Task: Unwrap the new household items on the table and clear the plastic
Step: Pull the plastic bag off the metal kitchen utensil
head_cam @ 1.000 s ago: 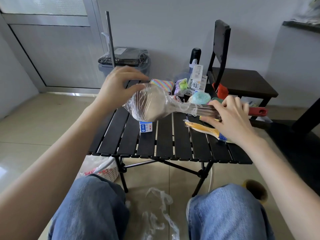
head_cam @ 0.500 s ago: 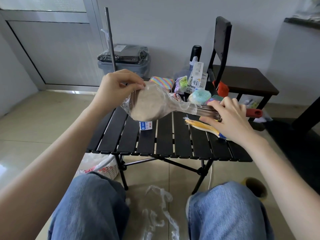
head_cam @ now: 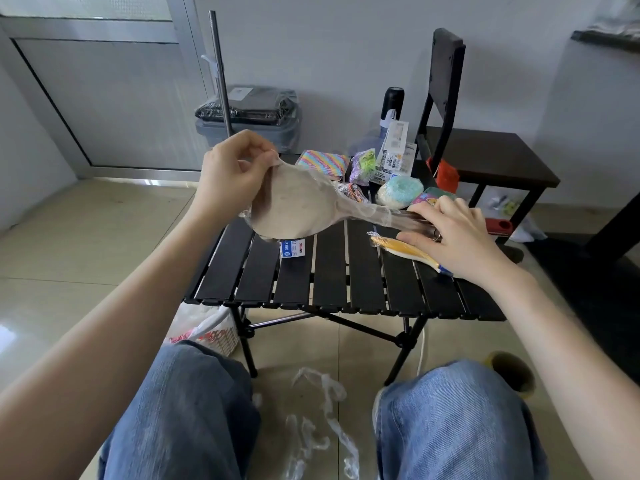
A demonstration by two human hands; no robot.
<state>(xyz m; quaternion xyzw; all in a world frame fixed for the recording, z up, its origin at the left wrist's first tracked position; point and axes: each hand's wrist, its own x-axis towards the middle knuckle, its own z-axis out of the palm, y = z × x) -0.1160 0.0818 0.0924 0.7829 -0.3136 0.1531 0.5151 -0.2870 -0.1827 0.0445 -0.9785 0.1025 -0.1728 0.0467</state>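
The left hand (head_cam: pixel 230 174) pinches clear plastic wrap (head_cam: pixel 363 211) at the spatula (head_cam: pixel 294 209) blade's tip; the right hand (head_cam: pixel 453 233) curls round its handle. The film looks thin, clingy and stretchy, best pulled from that tip. The stiff, light spatula hovers over the slatted table (head_cam: pixel 346 282)'s middle, blade leftward, long axis left-right.

Soft, even daylight fills the view, coming from the frosted door (head_cam: pixel 104 98) at the upper left. A pale glare patch lies on the floor tiles (head_cam: pixel 7 336) at the left edge. Shadows are faint. Wide-angle distortion bends the edges; the forearms look slightly blurred.
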